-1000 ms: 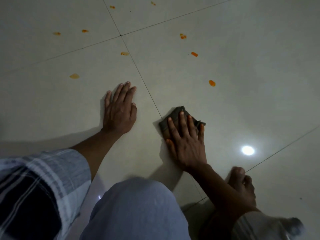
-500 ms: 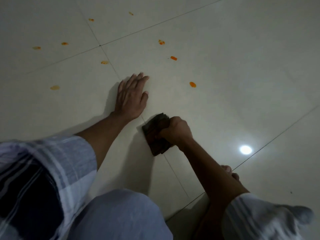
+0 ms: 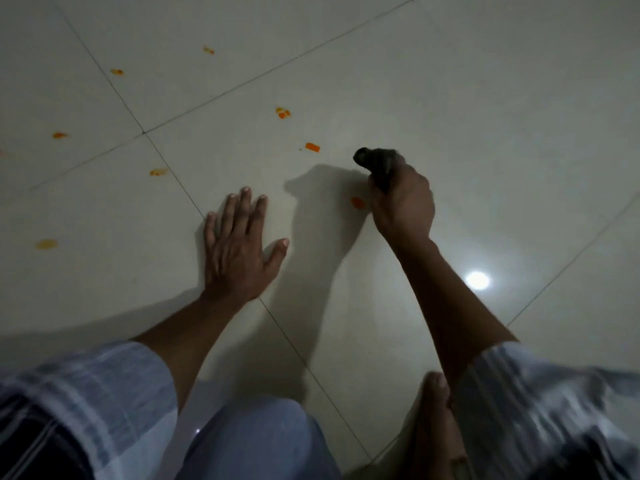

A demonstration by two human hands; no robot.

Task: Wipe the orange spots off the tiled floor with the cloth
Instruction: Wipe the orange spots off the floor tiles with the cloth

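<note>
While the left hand (image 3: 239, 251) is pressed flat and empty on the floor (image 3: 485, 116), fingers spread, a dark cloth (image 3: 377, 164) is held bunched in the closed right hand (image 3: 403, 202), apparently lifted, just beside the nearest spot (image 3: 357, 202). That spot is best covered with the cloth opened flat and pressed; other spots (image 3: 312, 147) are left beyond.

Glossy smooth tiled floor (image 3: 450, 98); dark matt cloth (image 3: 375, 161)
</note>
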